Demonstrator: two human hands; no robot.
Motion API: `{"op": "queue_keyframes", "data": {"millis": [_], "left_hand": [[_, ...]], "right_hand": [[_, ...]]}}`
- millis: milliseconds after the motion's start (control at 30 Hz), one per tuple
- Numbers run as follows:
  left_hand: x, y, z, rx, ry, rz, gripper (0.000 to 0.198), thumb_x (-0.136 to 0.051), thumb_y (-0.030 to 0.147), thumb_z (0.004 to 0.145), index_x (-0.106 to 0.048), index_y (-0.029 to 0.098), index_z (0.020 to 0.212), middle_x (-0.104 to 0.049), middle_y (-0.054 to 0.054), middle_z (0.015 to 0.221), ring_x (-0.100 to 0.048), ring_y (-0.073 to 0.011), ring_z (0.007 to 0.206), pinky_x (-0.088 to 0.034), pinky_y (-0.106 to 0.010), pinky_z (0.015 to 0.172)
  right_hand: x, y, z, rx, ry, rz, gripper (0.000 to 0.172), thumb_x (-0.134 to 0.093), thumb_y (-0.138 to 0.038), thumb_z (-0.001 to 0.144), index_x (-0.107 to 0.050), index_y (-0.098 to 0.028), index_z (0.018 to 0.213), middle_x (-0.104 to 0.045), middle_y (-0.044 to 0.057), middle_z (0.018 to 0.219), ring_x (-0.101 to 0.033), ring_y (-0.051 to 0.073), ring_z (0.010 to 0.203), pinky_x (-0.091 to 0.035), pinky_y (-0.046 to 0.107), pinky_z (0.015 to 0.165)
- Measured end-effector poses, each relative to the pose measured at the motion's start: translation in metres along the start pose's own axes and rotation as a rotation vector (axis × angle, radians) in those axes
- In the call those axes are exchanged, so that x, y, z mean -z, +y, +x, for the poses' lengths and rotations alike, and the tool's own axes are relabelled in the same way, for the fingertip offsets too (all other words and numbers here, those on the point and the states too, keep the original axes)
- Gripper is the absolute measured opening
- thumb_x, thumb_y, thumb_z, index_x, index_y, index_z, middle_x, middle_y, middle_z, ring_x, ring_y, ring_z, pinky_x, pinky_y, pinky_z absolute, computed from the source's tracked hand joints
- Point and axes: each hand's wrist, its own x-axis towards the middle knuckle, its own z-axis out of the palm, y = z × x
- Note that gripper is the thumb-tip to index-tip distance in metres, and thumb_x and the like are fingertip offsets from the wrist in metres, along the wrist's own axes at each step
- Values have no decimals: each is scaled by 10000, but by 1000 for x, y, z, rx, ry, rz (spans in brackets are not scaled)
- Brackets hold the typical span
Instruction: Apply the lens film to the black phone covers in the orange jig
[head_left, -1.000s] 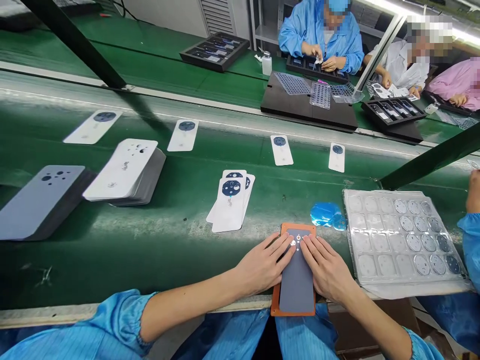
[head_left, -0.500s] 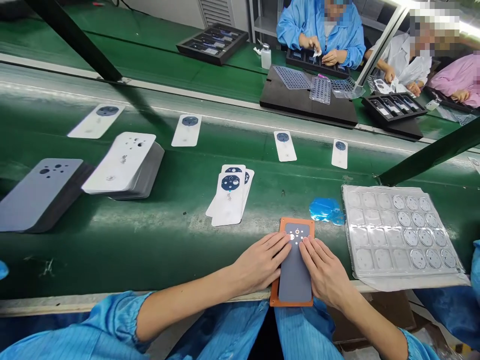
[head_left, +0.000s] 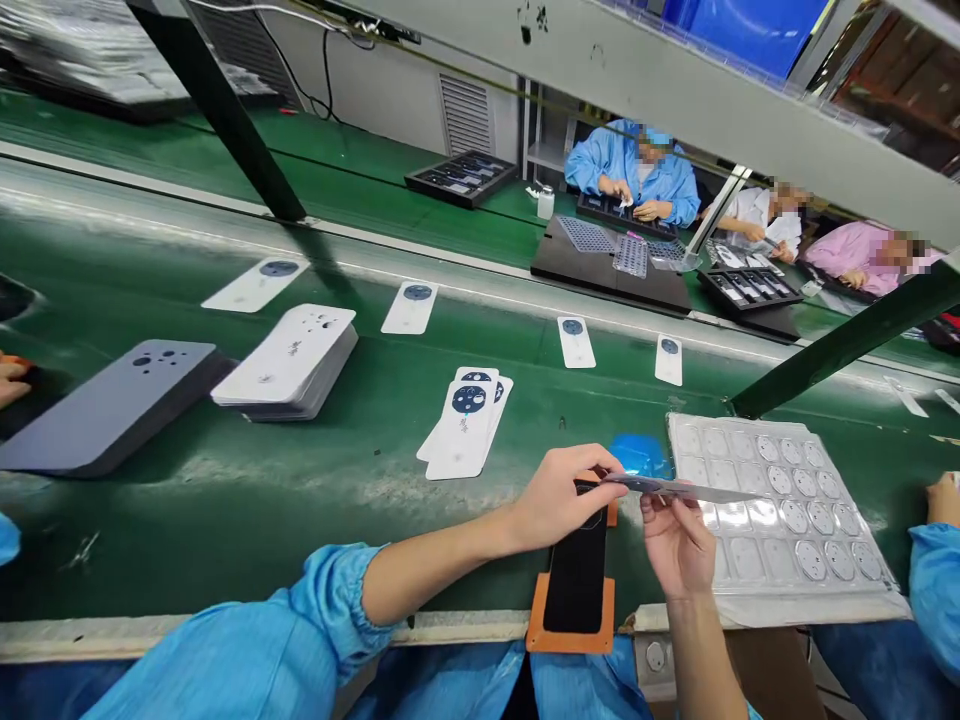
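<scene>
My left hand [head_left: 564, 497] and my right hand [head_left: 677, 541] both pinch a thin grey back plate [head_left: 679, 489], held edge-on in the air. The left fingers grip its left end and the right fingers hold it from below. Under it lies an orange jig [head_left: 574, 601] with a black recess, showing bare, at the near edge of the green belt [head_left: 300, 490]. Just right of the hands sits a clear blister tray [head_left: 780, 505] with round lens rings in several pockets. A small pile of blue film [head_left: 636, 452] lies behind the jig.
White plates with dark camera rings [head_left: 466, 420] lie fanned on the belt, with single ones [head_left: 574, 341] farther back. Stacks of grey [head_left: 112, 405] and white plates [head_left: 292, 360] stand at left. Other people's hands show at both edges; workers [head_left: 634, 180] sit across the line.
The grey plate that lay pressed in the orange jig under both flat hands is now lifted out and held between them. The camera view has tilted upward.
</scene>
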Motion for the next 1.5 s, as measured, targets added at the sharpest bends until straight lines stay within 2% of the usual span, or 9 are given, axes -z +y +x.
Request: {"op": "queue_keyframes", "data": {"millis": [200,600,733,933,1067,1233,1333,1433,1500], "left_hand": [[-17,5,0,-407,122,74,71,-654,121,877,-668,158,935,-756,-59,895,-710,-148,823,-577,-261,791],[-14,1,1,-583,238,197,133,-606,60,889,-655,172,941,-745,-56,886,-696,-155,823,-588,-290,785],[-10,-3,6,-509,219,121,78,-638,100,893,-662,174,902,-739,-35,827,-687,-153,797,-568,-285,781],[-1,1,12,-275,-49,110,56,-658,189,886,-680,158,928,-706,-46,861,-655,-152,766,-526,-249,689],[3,5,14,-157,-74,35,92,-637,202,887,-692,162,827,-682,-31,795,-630,-142,725,-502,-242,674],[5,-8,23,52,-58,-51,200,-685,261,810,-640,163,641,-638,1,654,-583,-132,625,-463,-232,584],[8,-27,34,202,-42,-104,195,-700,324,780,-661,160,682,-668,-9,678,-608,-147,645,-503,-257,632],[14,-54,47,266,55,-253,353,-765,377,723,-677,153,981,-729,-64,907,-678,-192,815,-547,-314,778],[19,-75,53,294,125,-285,458,-750,430,742,-634,139,1077,-725,-96,968,-688,-208,883,-548,-331,818]], "right_hand": [[-21,-2,8,-290,-2,349,67,-612,-187,731,-601,-237,775,-634,1,801,-649,146,836,-583,277,783],[-33,-2,13,-281,-35,325,167,-647,-234,687,-502,-256,767,-515,-4,782,-569,171,803,-526,336,810],[-30,-8,16,-92,-85,132,213,-759,-284,695,-587,-261,819,-541,-7,818,-575,177,835,-509,349,784],[-24,-29,25,280,-163,-334,142,-813,-230,736,-681,-239,789,-629,-10,744,-586,169,731,-487,351,726],[-29,-40,21,335,-182,-536,102,-813,-209,734,-732,-230,792,-694,7,769,-631,192,758,-510,348,709],[-32,-22,21,179,-126,-603,95,-807,-261,749,-755,-211,811,-743,26,795,-681,208,759,-549,357,740],[-33,-9,51,89,-120,-576,161,-829,-307,716,-748,-181,774,-752,46,790,-688,223,750,-557,358,723],[-41,-13,112,55,-77,-553,327,-878,-348,621,-726,-162,842,-759,69,872,-693,243,813,-567,360,735],[-48,-18,158,45,-48,-567,430,-842,-415,657,-695,-169,978,-749,78,1011,-690,244,945,-571,358,799]]}}
